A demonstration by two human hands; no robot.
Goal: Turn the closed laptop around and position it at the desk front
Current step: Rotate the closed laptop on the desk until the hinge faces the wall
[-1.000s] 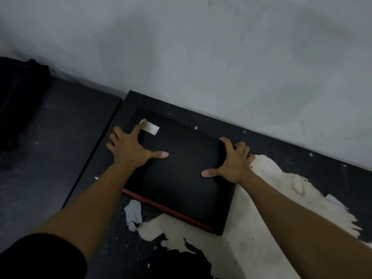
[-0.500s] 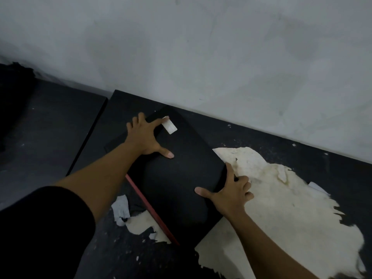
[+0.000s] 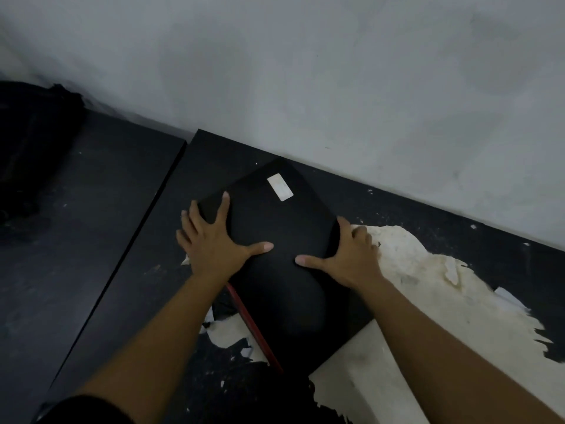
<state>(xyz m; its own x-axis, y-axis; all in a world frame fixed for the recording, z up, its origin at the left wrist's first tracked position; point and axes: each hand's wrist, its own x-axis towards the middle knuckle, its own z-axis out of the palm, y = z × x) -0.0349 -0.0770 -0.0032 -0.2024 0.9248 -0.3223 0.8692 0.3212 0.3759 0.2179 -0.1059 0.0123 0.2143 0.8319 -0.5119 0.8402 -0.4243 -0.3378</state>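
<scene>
The laptop [image 3: 275, 270], on a peeling worktop [image 3: 146, 270] below a grey wall [image 3: 336, 87], is pressed by the left hand [image 3: 211, 243], fingers splayed, and edge-gripped by the right hand [image 3: 351, 258].

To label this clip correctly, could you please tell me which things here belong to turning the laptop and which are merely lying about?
Belonging to the job:
closed laptop
left hand, pressing on its lid
right hand, gripping its edge
desk

Lying about:
neighbouring desk
dark bundle, far left
peeled pale patch

The laptop [image 3: 275, 270] lies askew on the desk [image 3: 208, 160], between left hand [image 3: 211, 243] and right hand [image 3: 348, 258], wall [image 3: 305, 71] behind.
</scene>
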